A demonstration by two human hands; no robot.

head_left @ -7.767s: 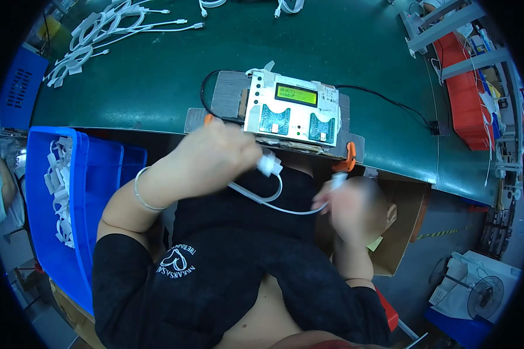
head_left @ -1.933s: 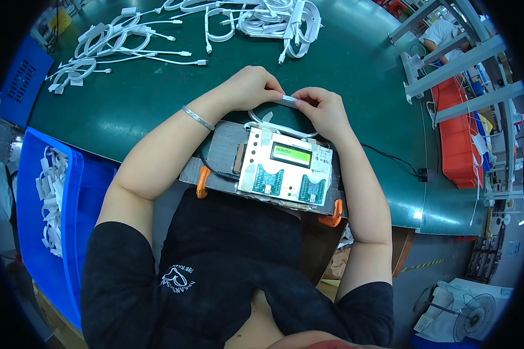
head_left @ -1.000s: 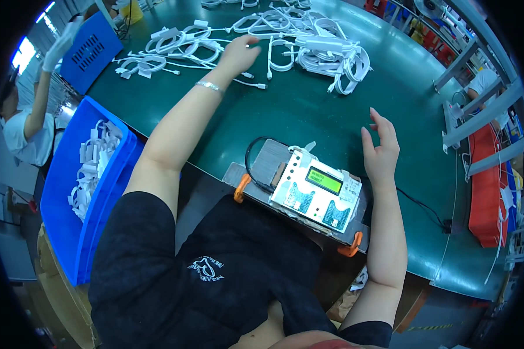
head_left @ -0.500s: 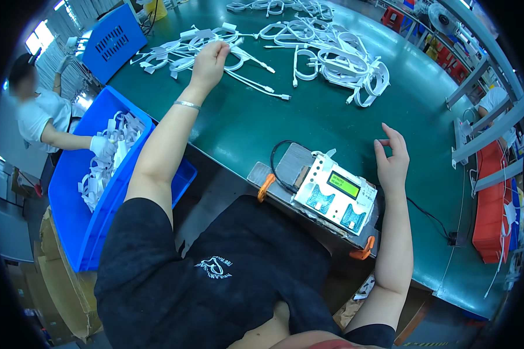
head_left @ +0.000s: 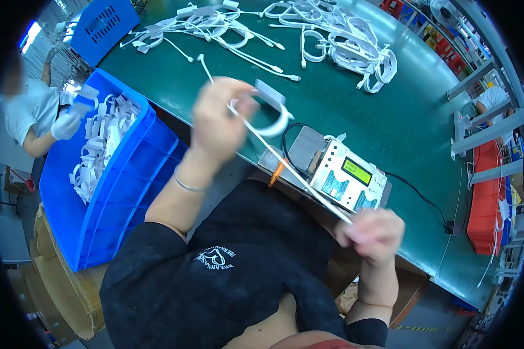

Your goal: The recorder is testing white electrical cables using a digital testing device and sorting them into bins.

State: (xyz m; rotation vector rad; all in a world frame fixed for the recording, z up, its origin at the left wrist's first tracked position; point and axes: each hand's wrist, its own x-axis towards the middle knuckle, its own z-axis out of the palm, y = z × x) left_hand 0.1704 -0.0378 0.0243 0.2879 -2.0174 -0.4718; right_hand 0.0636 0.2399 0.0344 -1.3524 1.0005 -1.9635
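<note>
A white cable (head_left: 280,124) is stretched between my two hands, its looped part with a white paper tag hanging by the left one. My left hand (head_left: 222,119), motion-blurred, is closed round the coiled part over the table's near edge; one plug end sticks up past it. Lower right, my right hand (head_left: 374,234) pinches the cable's other end, its fingertips blurred. Just beyond the taut cable is a white test box (head_left: 378,185) with a lit yellow-green screen and teal socket boards. It sits on a grey block (head_left: 304,145) with an orange clamp (head_left: 278,173).
White cables lie in a left pile (head_left: 215,26) and a right pile (head_left: 355,49) on the green table (head_left: 355,110). A blue bin (head_left: 128,192) of tagged cables stands at left, beside a gloved co-worker (head_left: 38,113). Metal frame legs (head_left: 489,131) and a red bin (head_left: 486,203) stand right.
My left hand has come back from the left pile with a cable. My right hand has moved down and toward me and now grips its end. The co-worker's hand has lifted from the bin.
</note>
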